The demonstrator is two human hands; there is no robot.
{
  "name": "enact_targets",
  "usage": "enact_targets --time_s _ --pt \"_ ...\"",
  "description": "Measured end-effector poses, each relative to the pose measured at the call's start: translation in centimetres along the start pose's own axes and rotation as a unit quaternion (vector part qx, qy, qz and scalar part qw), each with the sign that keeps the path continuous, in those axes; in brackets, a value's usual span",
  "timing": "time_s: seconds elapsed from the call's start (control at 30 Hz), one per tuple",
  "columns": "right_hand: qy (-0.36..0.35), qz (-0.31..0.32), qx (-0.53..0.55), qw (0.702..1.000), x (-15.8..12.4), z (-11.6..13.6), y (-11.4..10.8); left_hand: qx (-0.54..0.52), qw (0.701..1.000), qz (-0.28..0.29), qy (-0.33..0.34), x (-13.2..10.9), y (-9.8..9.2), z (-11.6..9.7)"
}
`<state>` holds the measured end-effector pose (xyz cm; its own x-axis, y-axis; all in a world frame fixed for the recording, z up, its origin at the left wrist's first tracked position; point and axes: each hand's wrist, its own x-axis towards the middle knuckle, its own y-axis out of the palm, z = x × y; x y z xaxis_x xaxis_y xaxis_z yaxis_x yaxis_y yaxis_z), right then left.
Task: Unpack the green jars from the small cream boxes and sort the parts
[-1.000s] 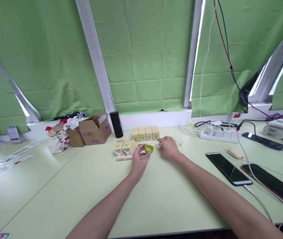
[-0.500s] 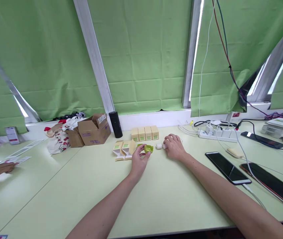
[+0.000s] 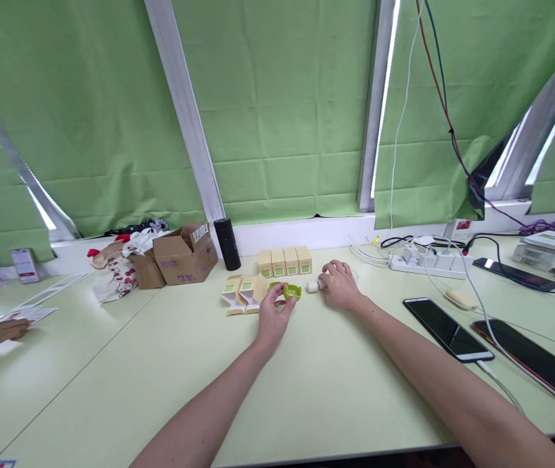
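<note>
My left hand [image 3: 273, 318] is closed on a small lime-green holder [image 3: 292, 293], shaped like a shallow cup, just above the table. The fingers hide its left part. To the right, my right hand [image 3: 340, 285] rests low over the table with its fingers curled round a small white piece, mostly hidden under them. A white cylinder [image 3: 312, 286] lies at its fingertips, between the two hands. Left of my left hand, two small opened boxes [image 3: 242, 294] with green labels lie on the table. Behind them is a row of several small closed boxes [image 3: 284, 261].
A black bottle [image 3: 227, 244] and a cardboard box [image 3: 186, 255] stand at the back left. On the right are a phone [image 3: 448, 328], a second phone [image 3: 533, 357], cables and a power strip [image 3: 431, 265]. Another person's hand [image 3: 7, 329] is at the far left.
My right hand has shifted very slightly left, towards the white cylinder. My left hand keeps the green holder in nearly the same place.
</note>
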<state>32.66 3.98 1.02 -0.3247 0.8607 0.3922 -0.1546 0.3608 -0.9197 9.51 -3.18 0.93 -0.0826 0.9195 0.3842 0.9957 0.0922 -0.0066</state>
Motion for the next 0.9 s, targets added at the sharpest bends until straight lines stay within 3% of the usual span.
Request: enact_targets --time_s 0.9 --pt "-0.031 -0.064 0.039 0.997 -0.2 1.7 0.5 -0.003 1.000 0.003 0.006 -0.1 0.0 -0.2"
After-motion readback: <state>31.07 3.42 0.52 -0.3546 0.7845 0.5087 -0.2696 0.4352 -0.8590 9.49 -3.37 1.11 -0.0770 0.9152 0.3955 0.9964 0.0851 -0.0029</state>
